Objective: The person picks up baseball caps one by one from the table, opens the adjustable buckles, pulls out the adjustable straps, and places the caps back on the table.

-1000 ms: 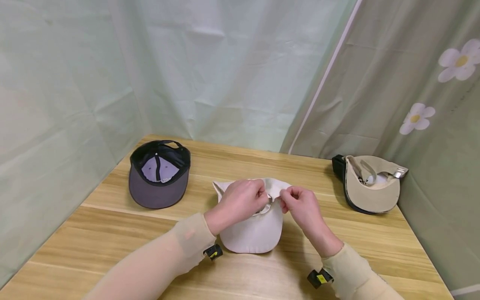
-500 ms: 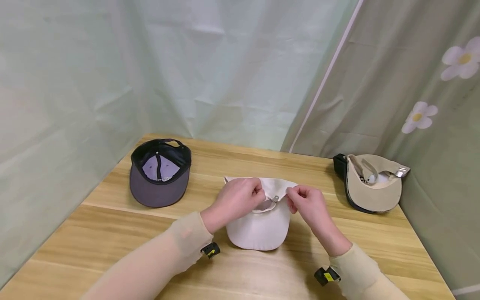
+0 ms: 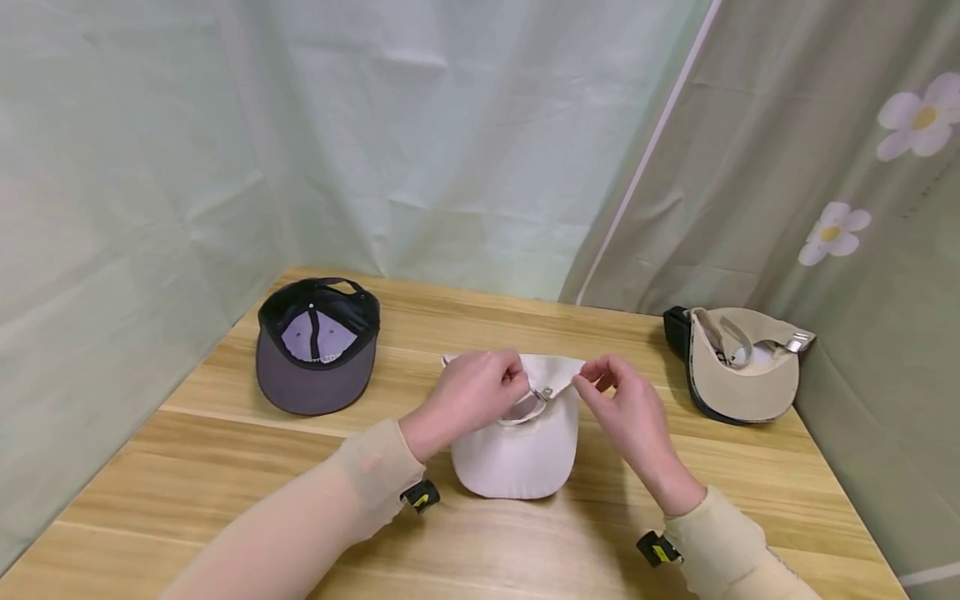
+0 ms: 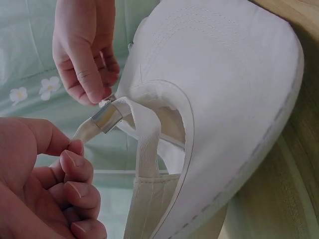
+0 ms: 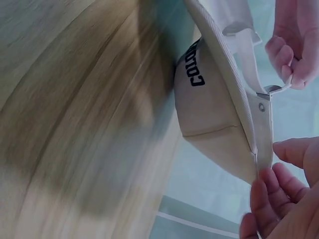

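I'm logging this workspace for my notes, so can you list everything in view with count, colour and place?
white cap: 1, white, table centre, upside down, between the hands
strap: 1, white, at the cap's back opening
buckle: 1, silver metal, on the strap
dark cap: 1, grey brim with black and lilac inside, far left of table, upside down
beige cap: 1, beige with black, far right of table, upside down
table: 1, light wood
curtains: pale green, with white flowers at right, behind the table
left hand: 1, pinches the strap end
right hand: 1, pinches the cap's back edge beside the buckle
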The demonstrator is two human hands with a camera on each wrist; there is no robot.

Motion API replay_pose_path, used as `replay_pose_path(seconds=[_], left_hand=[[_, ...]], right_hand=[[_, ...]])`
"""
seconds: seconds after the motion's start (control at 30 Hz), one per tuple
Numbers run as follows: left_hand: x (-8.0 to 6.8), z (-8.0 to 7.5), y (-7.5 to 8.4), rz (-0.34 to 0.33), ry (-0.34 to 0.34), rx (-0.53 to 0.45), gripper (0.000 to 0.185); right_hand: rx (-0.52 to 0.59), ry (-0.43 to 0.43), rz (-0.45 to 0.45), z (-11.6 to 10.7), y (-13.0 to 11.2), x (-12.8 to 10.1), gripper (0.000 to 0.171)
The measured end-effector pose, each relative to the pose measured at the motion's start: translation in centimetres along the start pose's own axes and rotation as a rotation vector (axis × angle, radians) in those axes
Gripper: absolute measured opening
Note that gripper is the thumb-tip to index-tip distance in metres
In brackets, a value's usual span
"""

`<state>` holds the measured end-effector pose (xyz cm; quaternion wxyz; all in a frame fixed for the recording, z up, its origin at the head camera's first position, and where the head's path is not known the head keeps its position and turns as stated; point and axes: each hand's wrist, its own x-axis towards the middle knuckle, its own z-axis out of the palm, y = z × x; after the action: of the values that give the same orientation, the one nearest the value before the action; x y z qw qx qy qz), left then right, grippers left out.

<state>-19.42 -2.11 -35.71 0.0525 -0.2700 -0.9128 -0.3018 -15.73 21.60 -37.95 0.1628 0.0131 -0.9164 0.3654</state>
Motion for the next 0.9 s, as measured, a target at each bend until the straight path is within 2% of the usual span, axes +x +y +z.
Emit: replay_pose_path(seconds=[0.1,0.3,0.47,0.63,0.77,0.9], left_hand=[[0.1,0.0,-0.1,0.004,0.003,-0.005,0.020],[0.3,-0.1,-0.2,0.020,0.021,0.024,0.017],[0.3,-0.4,-0.2,0.023,0.028,0.044,0.017],[0.4,-0.6,-0.2,0.015,0.020,0.048,0.017],[0.5,-0.6,-0.1,0.013,0.013,0.048,0.019],[0.4,-0.8,0.0,0.013,0.011,0.044,0.020]], right_hand=[[-0.017,0.040,-0.133,0.1,0.2,0.0,0.018],[-0.090,0.088,-0.428,0.5,0.6,0.3,0.037],[-0.183,0.135,-0.607,0.8,0.7,0.7,0.044],[-0.222,0.114,-0.688,1.2,0.7,1.3,0.044],[-0.248,0.075,-0.699,1.5,0.8,1.6,0.039],[-0.254,0.073,-0.707,1.9,0.8,1.9,0.031]])
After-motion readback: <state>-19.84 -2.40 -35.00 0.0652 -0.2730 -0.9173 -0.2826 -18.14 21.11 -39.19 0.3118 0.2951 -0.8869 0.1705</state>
